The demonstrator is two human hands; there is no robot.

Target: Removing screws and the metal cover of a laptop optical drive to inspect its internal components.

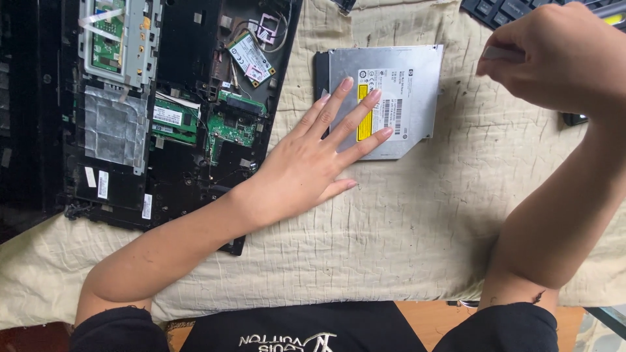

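Black sleeves (313,329) sit at the bottom edge of the frame, and both bare forearms reach up from them onto a cream quilted cloth (404,241).

At the centre, the left hand (306,166) lies flat with its fingers spread. Its fingertips (375,96) press on the lower left part of a flat silver disc drive (404,75), which lies label-up on the cloth in the upper middle of the frame. Nothing is gripped; the palm rests on the cloth just beside the drive.

At the upper right, the right hand (554,55) is curled shut around a thin pale tool, perhaps a screwdriver handle (502,53), held above the cloth to the right of the drive and not touching it. What its tip looks like cannot be made out.

To do this well, I judge the flat hand should keep even pressure so the drive cannot slide on the soft cloth, with the fingers kept off any screw or seam the tool must reach. The tool should come in square, not slanted.

Filling the upper left is an opened black laptop base (182,130), its green circuit boards (231,127) exposed. A dark keyboard (495,10) peeks in at the top right.
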